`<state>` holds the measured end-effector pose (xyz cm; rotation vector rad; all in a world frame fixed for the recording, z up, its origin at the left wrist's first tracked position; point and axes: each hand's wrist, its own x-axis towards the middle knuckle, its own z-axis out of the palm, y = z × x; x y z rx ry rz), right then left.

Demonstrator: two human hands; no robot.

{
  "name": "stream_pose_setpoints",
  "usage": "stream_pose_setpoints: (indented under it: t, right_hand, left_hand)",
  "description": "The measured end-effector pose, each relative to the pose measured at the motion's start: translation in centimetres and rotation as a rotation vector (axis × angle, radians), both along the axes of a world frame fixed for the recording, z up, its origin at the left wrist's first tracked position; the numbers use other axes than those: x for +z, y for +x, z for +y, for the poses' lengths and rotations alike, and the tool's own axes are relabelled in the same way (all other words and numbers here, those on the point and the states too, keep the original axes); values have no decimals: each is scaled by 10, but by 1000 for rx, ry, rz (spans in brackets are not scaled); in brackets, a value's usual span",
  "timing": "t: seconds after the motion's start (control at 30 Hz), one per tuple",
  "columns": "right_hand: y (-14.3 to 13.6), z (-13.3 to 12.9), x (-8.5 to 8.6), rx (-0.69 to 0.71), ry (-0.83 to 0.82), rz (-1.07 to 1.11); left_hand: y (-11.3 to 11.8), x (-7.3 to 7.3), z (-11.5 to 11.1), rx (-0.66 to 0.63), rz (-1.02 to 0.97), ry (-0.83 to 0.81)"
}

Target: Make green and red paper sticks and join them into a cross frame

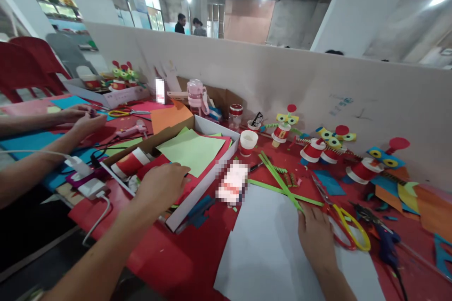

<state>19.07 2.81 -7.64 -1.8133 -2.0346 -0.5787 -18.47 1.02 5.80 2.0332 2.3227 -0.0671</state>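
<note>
Nearest the camera, the left forearm [100, 251] slants up from the lower edge across the red-covered bench [183, 263]; to its right a white sheet [264, 249] lies flat, partly under the right hand [316, 230]. Slim green strips [278, 178] slant over the sheet's far edge, their near ends meeting that hand's thumb and forefinger, and the right grip looks pinched together on them. Another green strip [307, 199] runs crosswise along that edge.

A light pinch suits narrow paper, which likely creases easily, and the strips are best held clear of the scissors [346, 225] just beside the hand. For the left hand [164, 181], over the open box [212, 126], it would help to separate papers by 1 edge at a time, without dragging the pale green paper [192, 150] that lies on top of red paper.

The left arm reaches forward, palm down, its fingers bent and pointing rightward; with the fingertips partly hidden, whether this grip is apart or clamped on something cannot be told. The right arm comes up from the lower edge, back of the hand upward, fingers stretched ahead.
</note>
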Motion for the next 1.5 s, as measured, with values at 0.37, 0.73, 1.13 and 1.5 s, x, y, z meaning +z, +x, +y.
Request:
stream_pose_setpoints:
  t: [0.37,0.73,1.13,1.5]
  right_hand:
    - [5,4,-9,57,26,54]
    - [7,7,-15,68,43,18]
    - [5,8,-11,55,14,-5]
    - [3,8,-10,51,4,19]
  left_hand:
    - [13,-51,108,-216,-127,-127]
    - [23,-54,96,-140,-68,-112]
    - [17,-33,98,-30,-99,-56]
    - [-6,-5,97,139,-65,11]
